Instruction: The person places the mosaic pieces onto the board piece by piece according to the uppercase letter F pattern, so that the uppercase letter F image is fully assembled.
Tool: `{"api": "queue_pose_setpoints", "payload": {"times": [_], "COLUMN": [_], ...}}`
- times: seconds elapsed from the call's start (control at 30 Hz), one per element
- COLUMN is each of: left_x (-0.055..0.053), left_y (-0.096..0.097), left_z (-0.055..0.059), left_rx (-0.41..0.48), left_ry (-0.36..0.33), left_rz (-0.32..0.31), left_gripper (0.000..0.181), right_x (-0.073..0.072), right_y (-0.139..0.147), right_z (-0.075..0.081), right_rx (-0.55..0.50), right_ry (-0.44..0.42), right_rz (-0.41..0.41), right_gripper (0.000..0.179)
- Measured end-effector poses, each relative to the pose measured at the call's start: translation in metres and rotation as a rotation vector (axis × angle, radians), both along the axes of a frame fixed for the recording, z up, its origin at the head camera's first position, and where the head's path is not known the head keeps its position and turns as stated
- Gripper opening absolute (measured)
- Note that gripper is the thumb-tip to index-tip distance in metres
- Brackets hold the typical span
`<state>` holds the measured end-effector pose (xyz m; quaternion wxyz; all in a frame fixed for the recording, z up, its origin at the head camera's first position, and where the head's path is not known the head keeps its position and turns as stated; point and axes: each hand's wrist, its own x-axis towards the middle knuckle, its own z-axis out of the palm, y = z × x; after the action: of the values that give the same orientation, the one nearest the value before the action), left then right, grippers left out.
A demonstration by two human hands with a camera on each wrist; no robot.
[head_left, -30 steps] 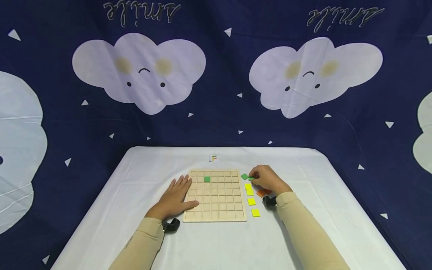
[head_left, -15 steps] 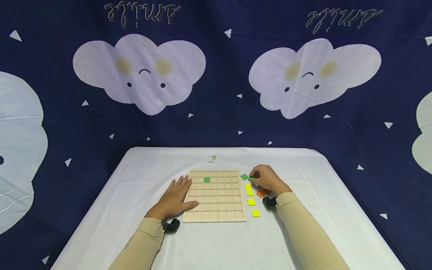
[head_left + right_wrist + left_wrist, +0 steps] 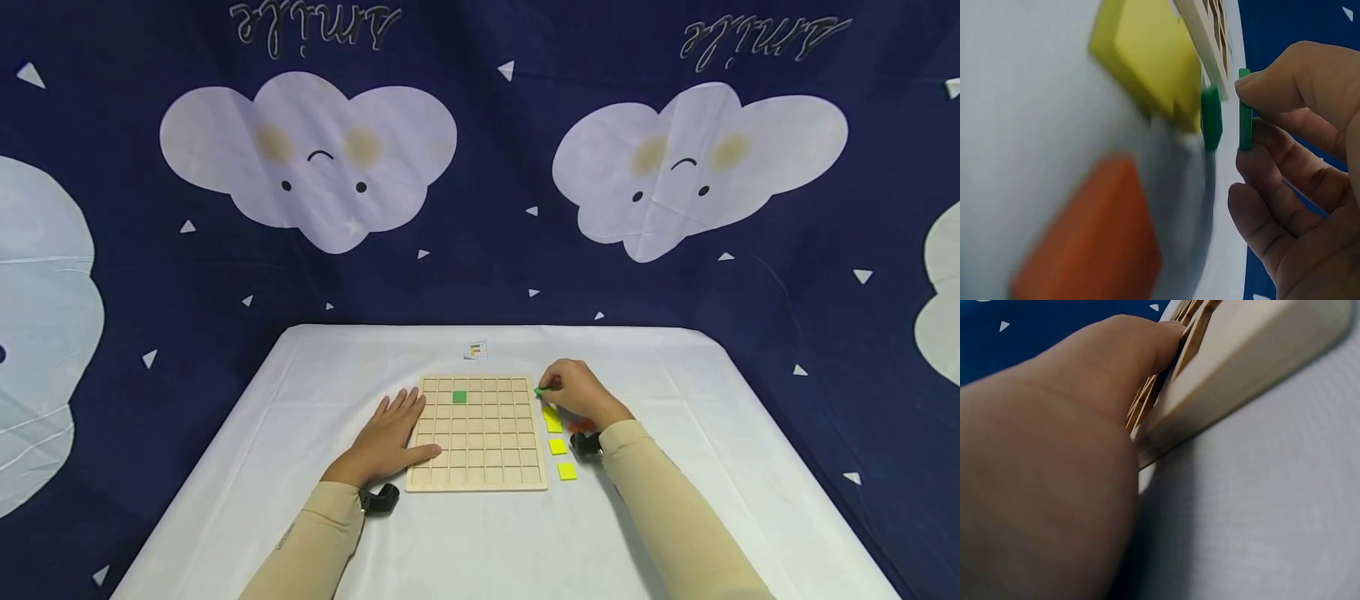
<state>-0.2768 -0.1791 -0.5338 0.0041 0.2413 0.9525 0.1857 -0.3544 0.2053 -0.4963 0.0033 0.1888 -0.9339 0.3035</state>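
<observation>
Green tile (image 3: 1245,119) in a narrow pinch, your right hand (image 3: 577,392) holds the piece between thumb and fingers just above the cloth (image 3: 480,550), near the far right corner of the board (image 3: 480,479). A second green tile (image 3: 1211,119) lies on the cloth close beside the board. Your left hand (image 3: 381,446) is spread wide over the board's left edge, gripping nothing, its thumb reaching onto the grid. A third green tile (image 3: 460,397) sits in a cell toward the board's far left. Yellow tiles (image 3: 566,472) line the right side, the farthest overlapping; an orange tile (image 3: 1104,244) lies by your right wrist. Past the far edge rests a small printed card (image 3: 475,350). Upside-down clouds (image 3: 307,125) and white triangles mark the navy curtain (image 3: 480,167) behind.
</observation>
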Motion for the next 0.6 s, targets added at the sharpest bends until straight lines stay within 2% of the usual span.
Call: {"api": "queue_pose_setpoints", "payload": {"times": [0.17,0.33,0.6], "left_x": [0.000,0.000,0.000], "left_y": [0.000,0.000,0.001], "left_z": [0.000,0.001,0.001], "left_rx": [-0.002,-0.020,-0.002], "left_ry": [-0.003,-0.019,-0.008], "left_rz": [0.003,0.008,0.009], "left_gripper": [0.104,0.106,0.105], "right_x": [-0.001,-0.002,-0.004], "right_y": [-0.013,-0.027,-0.049], "right_z": [0.000,0.003,0.004], "right_rx": [-0.007,-0.001,-0.007], "right_ry": [0.035,0.017,0.021], "right_rz": [0.048,0.070,0.120], "right_gripper": [0.012,0.012,0.014]}}
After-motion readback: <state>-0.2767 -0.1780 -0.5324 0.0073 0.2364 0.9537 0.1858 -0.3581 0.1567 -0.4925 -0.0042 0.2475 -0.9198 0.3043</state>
